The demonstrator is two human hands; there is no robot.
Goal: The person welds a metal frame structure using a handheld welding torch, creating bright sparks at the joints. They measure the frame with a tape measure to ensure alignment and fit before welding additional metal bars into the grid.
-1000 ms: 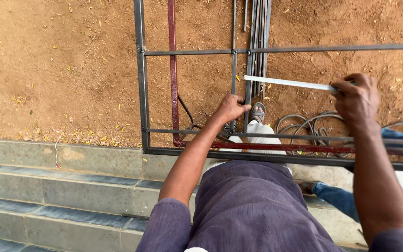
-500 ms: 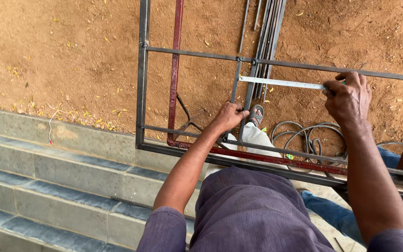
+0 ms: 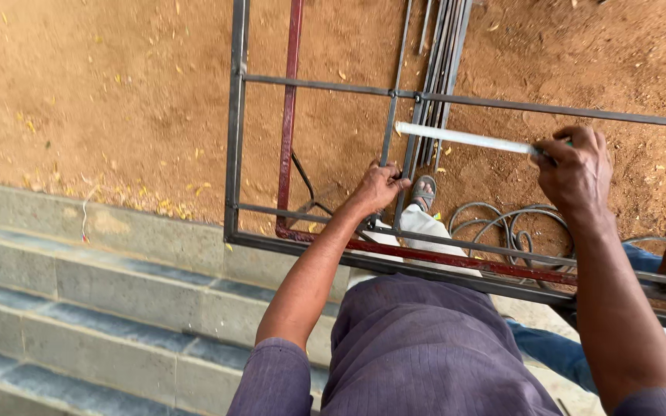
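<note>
Over the grey metal grille frame (image 3: 234,154), the left hand (image 3: 377,187) grips its thin vertical bar (image 3: 388,127); the right hand (image 3: 576,171) pinches a white flat strip (image 3: 464,138) stretched just below the frame's upper crossbar (image 3: 549,111). Grey coiled cable (image 3: 495,223) lies on dirt beneath.

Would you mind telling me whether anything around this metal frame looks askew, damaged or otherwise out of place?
Nothing stands out. The metal frame looks straight, its bars joined. The left hand grips its thin upright bar, and the right hand holds a white strip along the crossbar. Loose rods and coiled cable lie on the dirt beyond.
</note>
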